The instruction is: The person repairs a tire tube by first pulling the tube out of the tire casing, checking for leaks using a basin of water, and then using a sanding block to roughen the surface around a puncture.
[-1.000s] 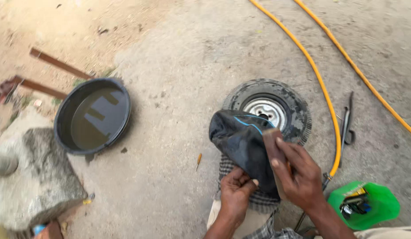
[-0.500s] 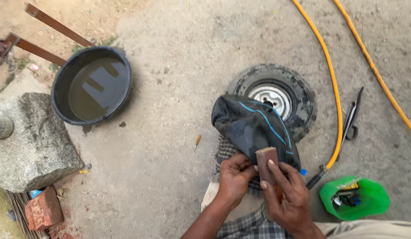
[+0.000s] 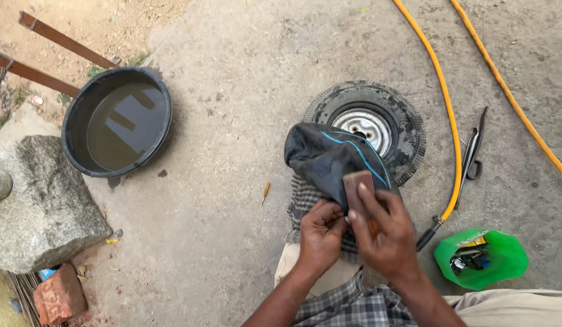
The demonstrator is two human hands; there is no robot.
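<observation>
Left hand (image 3: 320,233) pinches the black rubber inner tube (image 3: 329,160) taut while right hand (image 3: 384,233) grips the small brown rectangular rubbing block (image 3: 358,184); best kept flat, with short even strokes.

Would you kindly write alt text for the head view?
Two hands work a black inner tube on the lap: the left hand pinches it, the right hand presses a brown block. Behind lie a small wheel and water basin.

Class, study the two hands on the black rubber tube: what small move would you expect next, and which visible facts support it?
Probably another short rubbing stroke of the brown block along the black inner tube. The right hand presses the block flat against the rubber, while the left hand pinches the tube's edge beside it, keeping it taut over the knee.
</observation>
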